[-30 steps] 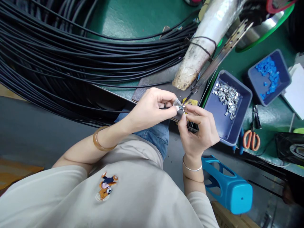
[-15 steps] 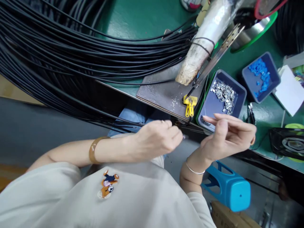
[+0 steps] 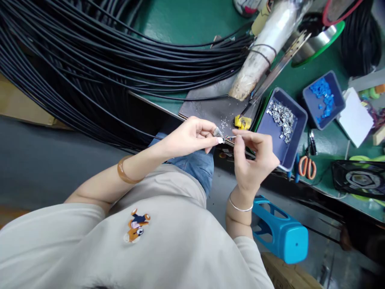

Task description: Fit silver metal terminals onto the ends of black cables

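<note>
My left hand [image 3: 194, 137] pinches the end of a black cable between thumb and fingertips; a pale covering shows on a fingertip. Thin wires stick out of that cable end towards my right hand [image 3: 254, 154]. The thumb and forefinger of my right hand are closed on the thin wires from the other side. Both hands meet in front of the bench edge, just below the yellow tool [image 3: 243, 122] on the grey board [image 3: 207, 107]. Right of them is the tray of small metal clips [image 3: 281, 154].
A thick bundle of black cables [image 3: 144, 64] covers the left of the green bench. A wrapped white tube [image 3: 264, 48] leans over the board. Further right are a bin of blue pieces [image 3: 325, 98] and orange-handled scissors [image 3: 307, 167]. A blue stool [image 3: 294, 245] stands below.
My left hand has turned from a fist into a pinch with the cable end showing. My right hand has moved left from the metal clip tray and closed on the thin wires.
</note>
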Demonstrator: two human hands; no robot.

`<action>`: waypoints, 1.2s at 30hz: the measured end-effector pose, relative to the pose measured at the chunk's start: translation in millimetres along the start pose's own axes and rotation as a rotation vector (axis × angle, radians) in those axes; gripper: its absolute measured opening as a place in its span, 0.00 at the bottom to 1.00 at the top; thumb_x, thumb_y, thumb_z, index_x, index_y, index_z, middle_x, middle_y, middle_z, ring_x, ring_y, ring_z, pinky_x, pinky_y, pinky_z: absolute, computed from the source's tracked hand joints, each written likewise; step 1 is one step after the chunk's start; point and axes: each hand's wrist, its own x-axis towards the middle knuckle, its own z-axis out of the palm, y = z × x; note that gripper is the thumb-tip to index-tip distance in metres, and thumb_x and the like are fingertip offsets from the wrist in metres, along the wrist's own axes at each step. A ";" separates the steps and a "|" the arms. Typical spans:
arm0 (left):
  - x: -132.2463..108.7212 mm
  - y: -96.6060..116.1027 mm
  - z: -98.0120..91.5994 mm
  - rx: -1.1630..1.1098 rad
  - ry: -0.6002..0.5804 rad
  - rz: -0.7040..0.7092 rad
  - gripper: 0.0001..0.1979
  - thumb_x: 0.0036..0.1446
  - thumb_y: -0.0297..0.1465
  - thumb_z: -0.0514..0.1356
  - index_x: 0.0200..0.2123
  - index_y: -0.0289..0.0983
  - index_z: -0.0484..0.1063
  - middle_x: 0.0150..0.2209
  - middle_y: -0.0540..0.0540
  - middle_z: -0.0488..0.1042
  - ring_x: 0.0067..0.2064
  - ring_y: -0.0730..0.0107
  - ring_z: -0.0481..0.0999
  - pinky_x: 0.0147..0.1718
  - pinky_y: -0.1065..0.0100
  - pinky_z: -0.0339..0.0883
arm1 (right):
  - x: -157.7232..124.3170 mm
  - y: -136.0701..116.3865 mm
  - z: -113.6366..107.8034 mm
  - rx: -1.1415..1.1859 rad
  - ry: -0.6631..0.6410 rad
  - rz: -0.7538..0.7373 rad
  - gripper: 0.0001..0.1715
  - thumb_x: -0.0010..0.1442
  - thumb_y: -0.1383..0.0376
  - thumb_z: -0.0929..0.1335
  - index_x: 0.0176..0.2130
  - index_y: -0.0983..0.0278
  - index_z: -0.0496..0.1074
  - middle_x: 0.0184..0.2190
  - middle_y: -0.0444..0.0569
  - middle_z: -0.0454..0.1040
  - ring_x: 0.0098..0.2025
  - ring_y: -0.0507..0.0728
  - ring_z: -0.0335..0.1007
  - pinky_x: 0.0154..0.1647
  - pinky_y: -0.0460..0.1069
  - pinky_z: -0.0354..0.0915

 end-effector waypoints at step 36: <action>16.1 0.5 16.8 0.092 0.111 0.057 0.06 0.56 0.25 0.60 0.27 0.32 0.71 0.21 0.49 0.72 0.23 0.79 0.69 0.22 0.77 0.60 | -9.2 28.0 2.0 -0.191 -0.007 -0.217 0.05 0.62 0.68 0.71 0.40 0.59 0.75 0.23 0.37 0.73 0.21 0.45 0.65 0.27 0.43 0.60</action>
